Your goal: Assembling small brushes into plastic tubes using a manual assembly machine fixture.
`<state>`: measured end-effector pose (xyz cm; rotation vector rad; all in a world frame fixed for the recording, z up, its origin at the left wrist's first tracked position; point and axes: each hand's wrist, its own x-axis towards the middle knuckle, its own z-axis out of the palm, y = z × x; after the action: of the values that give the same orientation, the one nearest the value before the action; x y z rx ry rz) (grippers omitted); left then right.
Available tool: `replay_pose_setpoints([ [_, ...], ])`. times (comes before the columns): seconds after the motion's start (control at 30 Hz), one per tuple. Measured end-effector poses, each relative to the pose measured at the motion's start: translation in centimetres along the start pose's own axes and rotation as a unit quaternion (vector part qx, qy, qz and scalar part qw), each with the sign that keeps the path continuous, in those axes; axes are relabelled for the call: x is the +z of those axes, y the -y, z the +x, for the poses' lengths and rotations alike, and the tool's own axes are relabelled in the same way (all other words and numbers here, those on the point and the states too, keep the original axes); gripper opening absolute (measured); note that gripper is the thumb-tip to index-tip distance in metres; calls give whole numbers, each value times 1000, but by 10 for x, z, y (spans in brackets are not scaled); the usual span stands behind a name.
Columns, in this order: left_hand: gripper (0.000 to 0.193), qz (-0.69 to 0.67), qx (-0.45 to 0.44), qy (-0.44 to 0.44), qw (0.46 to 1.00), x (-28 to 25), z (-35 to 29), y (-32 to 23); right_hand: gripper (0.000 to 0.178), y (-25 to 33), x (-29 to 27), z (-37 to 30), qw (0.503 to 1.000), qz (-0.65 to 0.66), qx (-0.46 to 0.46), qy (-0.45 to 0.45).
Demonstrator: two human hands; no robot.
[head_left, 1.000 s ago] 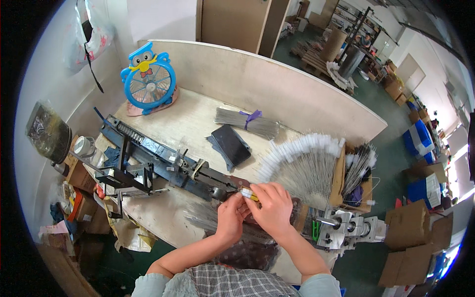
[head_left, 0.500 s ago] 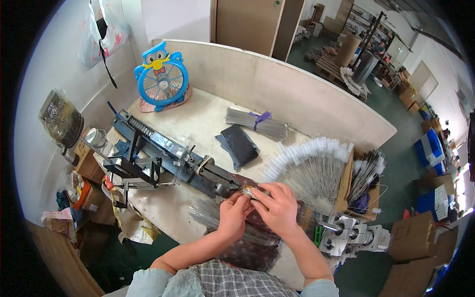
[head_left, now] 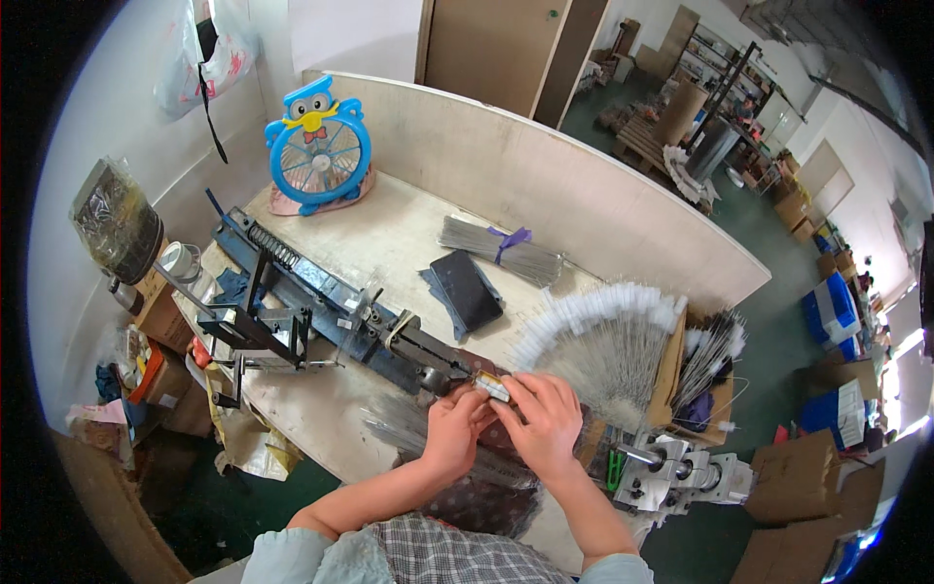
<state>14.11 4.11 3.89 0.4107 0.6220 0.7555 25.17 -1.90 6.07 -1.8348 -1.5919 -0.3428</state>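
Past the table's left edge we see a dark bundle wrapped in clear plastic [head_left: 117, 219], and at the back left corner a blue owl-shaped fan [head_left: 317, 146]. A long dark metal machine [head_left: 321, 307] runs with its long axis from the back left toward the front right, ending at our hands. Near the front edge our left hand [head_left: 455, 428] and right hand [head_left: 545, 420] meet, fingers together pinching a small white-and-yellow piece [head_left: 491, 387] at the machine's tip; we cannot tell which way it points. Mid-table lie a dark flat pad [head_left: 467, 290] and a grey wire bundle tied with purple [head_left: 501, 251]. Toward the right edge white-tipped wires fan out [head_left: 603, 341]; beside them a cardboard box [head_left: 696, 375] holds more.
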Motion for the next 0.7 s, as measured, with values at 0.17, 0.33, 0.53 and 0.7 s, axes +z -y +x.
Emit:
replay_pose_setpoints([
  [0.17,6,15,5,7,1000,-5,4,3,26,-1,-5,3,1000,-20,-23,-2],
  [0.33,16,20,-2,5,1000,-9,5,3,25,6,-15,8,1000,-13,-19,-6],
  [0.53,59,34,-27,-14,999,-16,-2,-1,17,-4,-24,-7,996,-38,-22,75],
  [0.7,71,80,-41,25,996,-12,-4,-1,14,-10,-32,-10,997,-12,17,75],
])
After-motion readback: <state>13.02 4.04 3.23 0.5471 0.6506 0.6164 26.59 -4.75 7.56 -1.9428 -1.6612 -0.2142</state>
